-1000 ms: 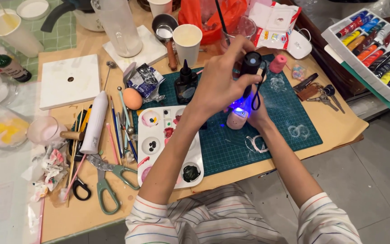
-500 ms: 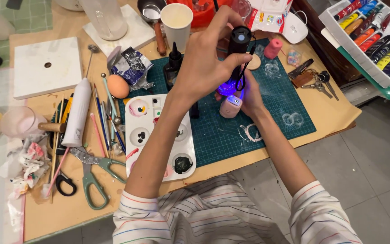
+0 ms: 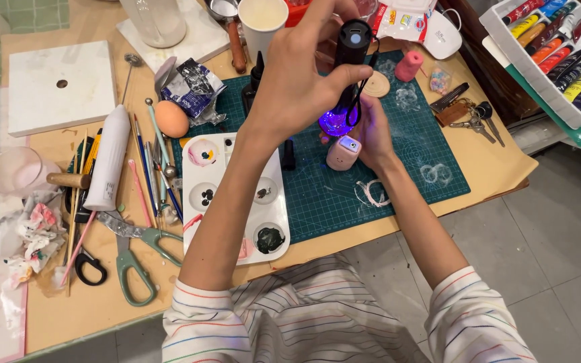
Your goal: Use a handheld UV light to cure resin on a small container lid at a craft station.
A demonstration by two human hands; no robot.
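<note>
Black cylindrical torch (image 3: 352, 42), gripped upright in the closed fingers of the left hand (image 3: 297, 81), hangs over the dark green gridded cutting mat (image 3: 411, 175) and throws violet light onto a small glowing object (image 3: 336, 124) pinched in the right hand (image 3: 371, 131). Going left to right: a white plastic palette (image 3: 218, 202) holds dabs of black, dark green and pink paint in its round wells, a small pink blocky device (image 3: 343, 152) stands touching the right hand, and a white tray (image 3: 506, 30) holds glossy paint tubes

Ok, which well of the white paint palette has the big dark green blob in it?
The well at the palette's near right corner, closest to the person, holds the dark green blob; the others show only small specks or pinkish smears.
</note>
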